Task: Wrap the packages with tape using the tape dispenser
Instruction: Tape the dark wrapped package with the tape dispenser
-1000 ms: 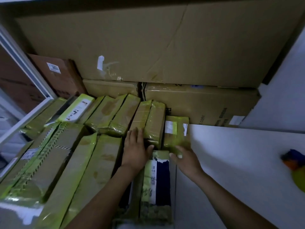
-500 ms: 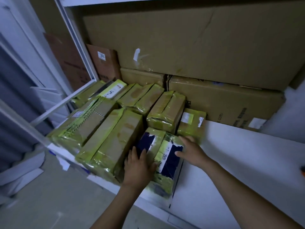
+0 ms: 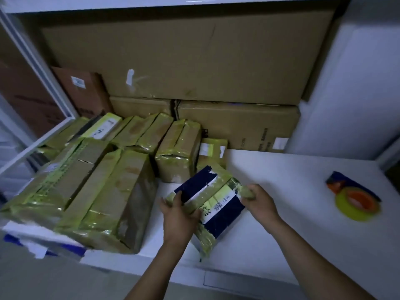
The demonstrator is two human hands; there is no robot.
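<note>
Two dark blue packages (image 3: 213,197) with white labels and yellow-green tape lie side by side near the front of the white table (image 3: 292,224). My left hand (image 3: 178,215) grips their left end, thumb on top. My right hand (image 3: 258,202) grips the far right corner. The tape dispenser (image 3: 355,199), orange and blue with a yellow-green roll, lies on the table at the right, well away from both hands.
Several cardboard packages wrapped in yellow-green tape (image 3: 112,191) fill the table's left half. Big brown cartons (image 3: 184,59) are stacked against the back wall. A white frame (image 3: 34,68) slants at the left. The table's front edge drops to the floor.
The two blue packages have come away from the pile, toward the right and the table's front. Both hands went from resting on them to gripping their ends. The camera swung right, showing the dispenser.
</note>
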